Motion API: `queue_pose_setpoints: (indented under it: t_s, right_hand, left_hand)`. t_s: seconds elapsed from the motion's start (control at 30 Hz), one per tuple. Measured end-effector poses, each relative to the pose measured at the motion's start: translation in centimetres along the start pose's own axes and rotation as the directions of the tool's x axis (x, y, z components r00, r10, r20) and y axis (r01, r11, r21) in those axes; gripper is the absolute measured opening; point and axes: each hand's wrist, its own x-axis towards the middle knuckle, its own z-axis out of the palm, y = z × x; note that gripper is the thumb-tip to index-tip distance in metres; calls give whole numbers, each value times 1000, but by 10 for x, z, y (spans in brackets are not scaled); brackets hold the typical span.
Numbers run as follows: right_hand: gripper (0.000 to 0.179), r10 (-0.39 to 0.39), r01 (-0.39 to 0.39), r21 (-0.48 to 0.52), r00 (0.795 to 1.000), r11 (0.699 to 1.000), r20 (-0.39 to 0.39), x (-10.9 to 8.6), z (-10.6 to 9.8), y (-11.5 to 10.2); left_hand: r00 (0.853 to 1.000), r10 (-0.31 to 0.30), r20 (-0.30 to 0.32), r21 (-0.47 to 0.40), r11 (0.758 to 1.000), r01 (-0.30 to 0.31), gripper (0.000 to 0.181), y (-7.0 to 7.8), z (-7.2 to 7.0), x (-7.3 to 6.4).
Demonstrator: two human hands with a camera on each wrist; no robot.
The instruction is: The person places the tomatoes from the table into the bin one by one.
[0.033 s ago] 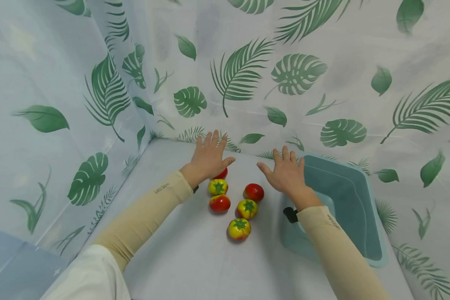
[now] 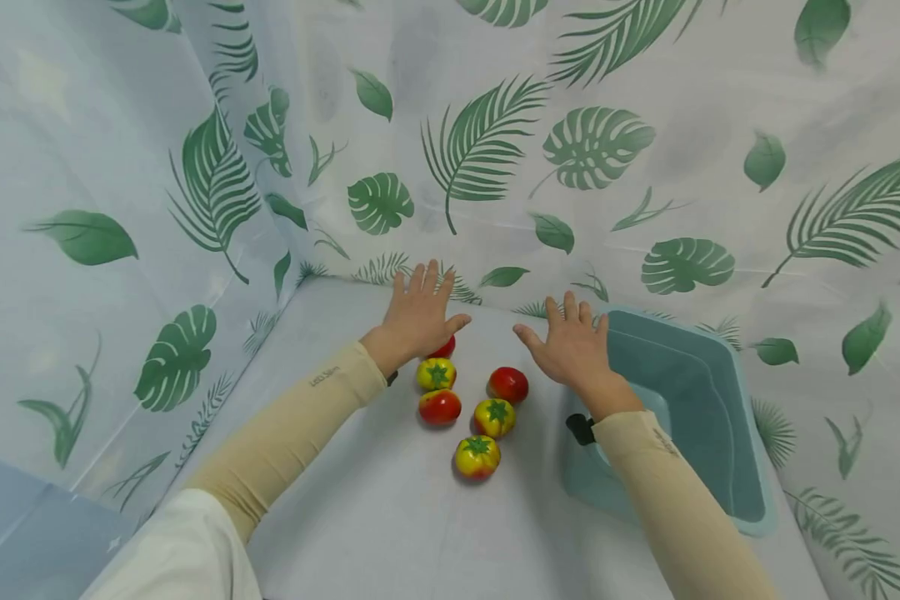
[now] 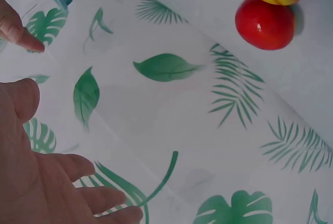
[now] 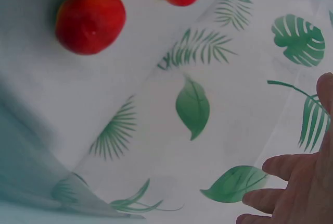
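Observation:
My left hand (image 2: 414, 315) hovers palm down with straight, spread fingers, just above the far end of a group of toy tomatoes. It partly covers a red tomato (image 2: 442, 347) and holds nothing. Beside the near left wall of a blue-green plastic bin (image 2: 746, 433), my right hand (image 2: 572, 348) is raised the same way, fingers apart, grasping nothing. Between the forearms lie several tomatoes, among them a yellow one (image 2: 437, 374), a red one (image 2: 508, 384) and a yellow-red one (image 2: 477, 457) closest to me. The left wrist view shows a red tomato (image 3: 265, 24); the right wrist view shows another (image 4: 91, 22).
A white cloth covers the table (image 2: 375, 517). Leaf-printed curtains (image 2: 495, 242) rise behind the table and along its left side. The bin stands on the right, its inside partly hidden by my right forearm. Dark wrist straps show on both arms.

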Motion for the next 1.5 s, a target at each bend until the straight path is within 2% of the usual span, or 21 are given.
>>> queue_pose_setpoints:
  t_s: [0.2, 0.43, 0.6, 0.8, 0.93, 1.03, 1.13, 1.27, 1.4, 1.5]
  right_hand:
    - [91, -5, 5, -17, 1000, 1000, 3, 4, -1, -10]
    - [91, -15, 15, -13, 1000, 1000, -2, 3, 0, -16]
    - [89, -10, 11, 27, 1000, 1000, -19, -4, 0, -11]
    - [86, -27, 33, 108, 998, 994, -56, -28, 0, 3]
    - [79, -27, 49, 170, 991, 984, -129, -52, -1, 20]
    - [75, -22, 58, 207, 985, 977, -170, -71, -2, 34]
    - [70, -14, 56, 237, 984, 970, -176, -95, -3, 52]
    - [61, 4, 37, 228, 984, 973, -179, -130, 1, 76]
    - [55, 76, -38, 191, 978, 981, -195, -164, 14, 93]
    - [50, 185, -149, 177, 960, 973, -210, -191, 27, 99]
  left_hand:
    - [1000, -3, -2, -5, 1000, 3, 85, -1, -1, 2]
    - [998, -38, 46, 20, 999, 37, 84, -3, 2, -2]
    - [999, 2, 47, 11, 1000, -3, 84, 0, 2, -6]
    - [999, 18, 50, -36, 999, -16, 85, 6, 7, -27]
    - [995, 68, 70, -89, 994, -61, 83, 14, 15, -45]
    - [992, 111, 58, -113, 988, -104, 81, 23, 24, -58]
    - [986, 167, 23, -152, 975, -161, 73, 34, 38, -73]
    - [974, 224, -30, -240, 944, -224, 56, 47, 74, -98]
    - [972, 229, -46, -393, 890, -229, 50, 62, 112, -125]
    - [970, 242, -28, -494, 840, -224, 55, 75, 133, -140]
